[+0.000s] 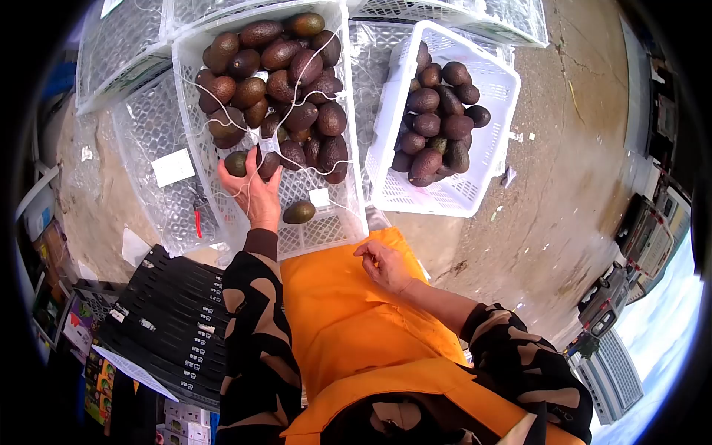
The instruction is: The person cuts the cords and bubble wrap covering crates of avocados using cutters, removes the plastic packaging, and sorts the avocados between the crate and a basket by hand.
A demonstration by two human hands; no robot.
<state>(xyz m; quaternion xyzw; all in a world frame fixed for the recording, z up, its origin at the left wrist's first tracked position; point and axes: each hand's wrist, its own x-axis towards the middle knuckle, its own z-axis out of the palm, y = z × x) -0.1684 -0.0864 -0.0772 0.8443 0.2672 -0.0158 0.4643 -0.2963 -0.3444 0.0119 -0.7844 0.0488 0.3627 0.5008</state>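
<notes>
My left hand (256,199) reaches into the white plastic crate (356,174). Its thumb and fingers are around a dark avocado (267,165), and a greener avocado (236,163) lies against the fingers on the left. Many brown-purple avocados (280,54) fill the upper part of this crate. A single green-brown avocado (299,213) rests by itself near the crate's front end. White strings (295,96) and a small white tag lie across the fruit. In front of the orange apron (356,297), my right hand (386,267) hangs with curled fingers and nothing visible in them.
A smaller white basket (493,144) with dark avocados stands tilted to the right. Bubble wrap lines the crates. Red-handled snips (198,221) and a white paper (173,168) lie at left. Stacked black crates (167,319) stand lower left. Parked vehicles (604,300) are far right.
</notes>
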